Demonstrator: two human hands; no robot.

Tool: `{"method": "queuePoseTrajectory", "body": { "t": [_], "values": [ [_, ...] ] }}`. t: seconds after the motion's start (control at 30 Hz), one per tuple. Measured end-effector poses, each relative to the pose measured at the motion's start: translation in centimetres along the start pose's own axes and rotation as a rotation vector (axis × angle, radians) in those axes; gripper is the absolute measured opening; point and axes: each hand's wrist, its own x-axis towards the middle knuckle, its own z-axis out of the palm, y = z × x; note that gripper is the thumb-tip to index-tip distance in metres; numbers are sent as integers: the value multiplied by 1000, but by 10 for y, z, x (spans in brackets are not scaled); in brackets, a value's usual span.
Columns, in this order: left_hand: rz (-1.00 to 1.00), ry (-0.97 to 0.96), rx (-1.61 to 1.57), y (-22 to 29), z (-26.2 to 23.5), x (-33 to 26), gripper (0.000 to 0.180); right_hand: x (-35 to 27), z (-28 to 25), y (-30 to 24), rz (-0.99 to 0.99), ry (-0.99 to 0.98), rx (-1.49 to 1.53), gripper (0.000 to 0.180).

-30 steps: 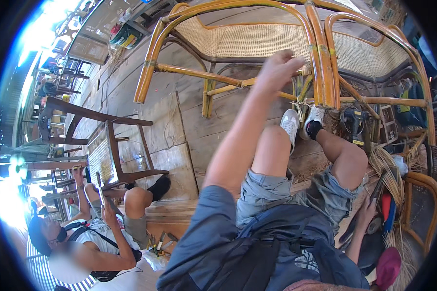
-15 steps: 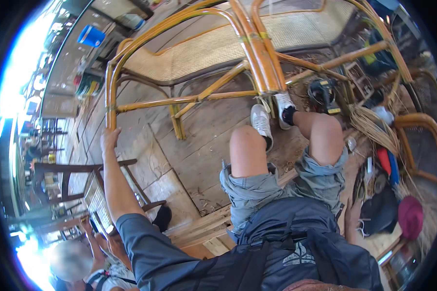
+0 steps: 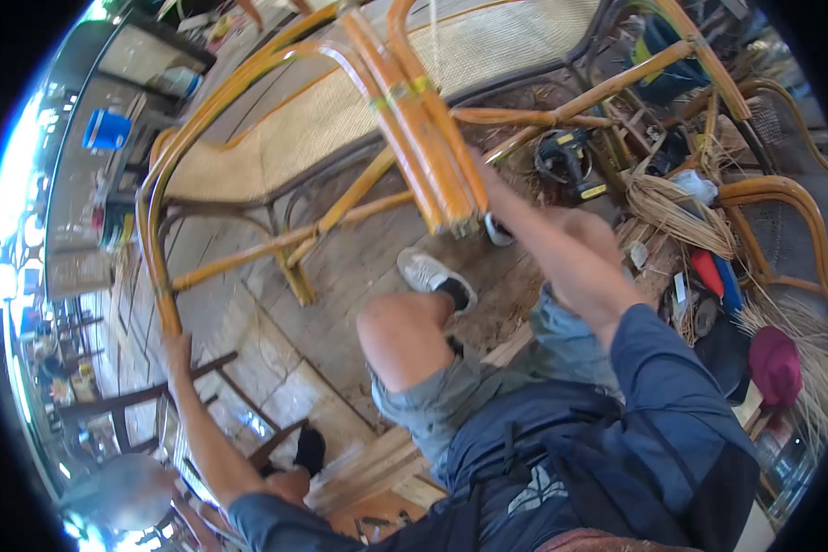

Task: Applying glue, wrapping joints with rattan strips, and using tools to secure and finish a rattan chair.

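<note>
The big rattan bench [image 3: 340, 138] lies tipped across my knees, its bundled legs [image 3: 432, 147] overhead; if my stretched grip slips, I judge it could swing down onto my shoe [image 3: 435, 279]. My left hand [image 3: 177, 348] is closed around the curved armrest end. My right hand [image 3: 488, 179] reaches behind the legs; its fingers are hidden, so I cannot tell.

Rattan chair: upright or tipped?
Tipped. The rattan chair lies over, legs pointing sideways; left hand grips one end of its frame, right hand the bundled legs.
</note>
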Motion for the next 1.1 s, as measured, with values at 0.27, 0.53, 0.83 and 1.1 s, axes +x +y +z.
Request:
{"method": "queuePoseTrajectory", "body": {
  "t": [0.27,0.53,0.83,1.1],
  "values": [
    [-308,-180,77,24,-83,-139,54,-39,100,-53,-51,4,-354,41],
    [-349,-90,116,24,-84,-197,41,-60,112,-100,207,46,-257,35],
    [-467,-137,178,45,-114,-270,45,-8,108,-77,718,-36,-172,29],
    [-330,233,112,133,-135,-319,44,-13,53,-23,28,14,-438,40]
  ]
}}
